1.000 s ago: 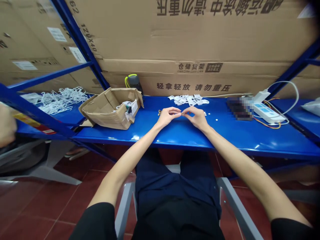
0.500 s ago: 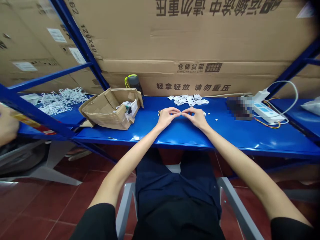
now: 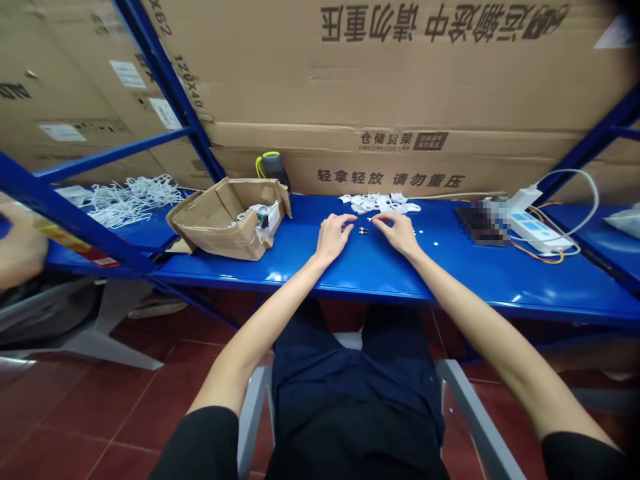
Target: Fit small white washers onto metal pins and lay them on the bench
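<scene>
My left hand [image 3: 333,236] rests over the blue shelf board, thumb and fingers apart and nothing visible between them. My right hand [image 3: 397,233] pinches a tiny white piece [image 3: 369,219] between thumb and forefinger. Between the two hands is a small part [image 3: 363,231] with pale and brass-coloured bits; whether it touches the board I cannot tell. Several white loop-shaped plastic pieces [image 3: 380,203] lie in a pile just behind the hands. Small white bits [image 3: 435,244] are scattered to the right of my right hand.
An open cardboard box [image 3: 215,230] with mixed items stands left, a dark speaker-like cylinder [image 3: 273,165] behind it. At right lie a white power strip [image 3: 537,230] with cables and a blurred dark object [image 3: 480,223]. White hooks [image 3: 130,200] and another person's hand [image 3: 20,247] are far left.
My hands, fingertips together around a tiny piece before, have come apart. The left fingers have spread, and a small part now shows between the hands. The view has shifted slightly.
</scene>
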{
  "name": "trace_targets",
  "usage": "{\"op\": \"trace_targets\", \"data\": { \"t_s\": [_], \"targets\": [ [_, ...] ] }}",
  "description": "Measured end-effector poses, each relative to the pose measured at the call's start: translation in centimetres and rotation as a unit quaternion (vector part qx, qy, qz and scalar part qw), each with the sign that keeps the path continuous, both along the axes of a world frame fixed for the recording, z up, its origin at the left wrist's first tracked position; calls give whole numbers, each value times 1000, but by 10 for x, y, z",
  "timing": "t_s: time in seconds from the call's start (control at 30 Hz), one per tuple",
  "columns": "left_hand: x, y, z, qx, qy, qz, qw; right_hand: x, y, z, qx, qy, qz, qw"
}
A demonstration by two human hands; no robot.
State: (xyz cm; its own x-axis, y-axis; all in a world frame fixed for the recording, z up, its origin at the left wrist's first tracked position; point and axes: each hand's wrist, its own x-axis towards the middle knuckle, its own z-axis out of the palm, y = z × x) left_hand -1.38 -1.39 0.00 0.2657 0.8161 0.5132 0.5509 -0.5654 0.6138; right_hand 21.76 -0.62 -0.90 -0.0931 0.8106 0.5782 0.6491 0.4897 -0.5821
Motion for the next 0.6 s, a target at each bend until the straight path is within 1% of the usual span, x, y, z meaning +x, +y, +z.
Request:
{"op": "trace_targets", "data": {
  "t_s": [0.1, 0.23, 0.3, 0.43, 0.6],
  "targets": [
    [-8, 1, -1, 36, 63, 66, 995, 2, 21, -1, -15, -28, -23, 999],
    [-14, -1, -3, 58, 150, 122, 980, -3, 38, -7, -27, -82, -9, 996],
    [-14, -4, -3, 62, 197, 131, 970, -5, 40, -11, -30, -102, -1, 994],
    [-12, -8, -1, 71, 266, 128, 953, -4, 39, -19, -32, -126, -3, 992],
    [-12, -9, 1, 87, 278, 125, 948, -2, 40, -21, -31, -142, 0, 989]
  ]
}}
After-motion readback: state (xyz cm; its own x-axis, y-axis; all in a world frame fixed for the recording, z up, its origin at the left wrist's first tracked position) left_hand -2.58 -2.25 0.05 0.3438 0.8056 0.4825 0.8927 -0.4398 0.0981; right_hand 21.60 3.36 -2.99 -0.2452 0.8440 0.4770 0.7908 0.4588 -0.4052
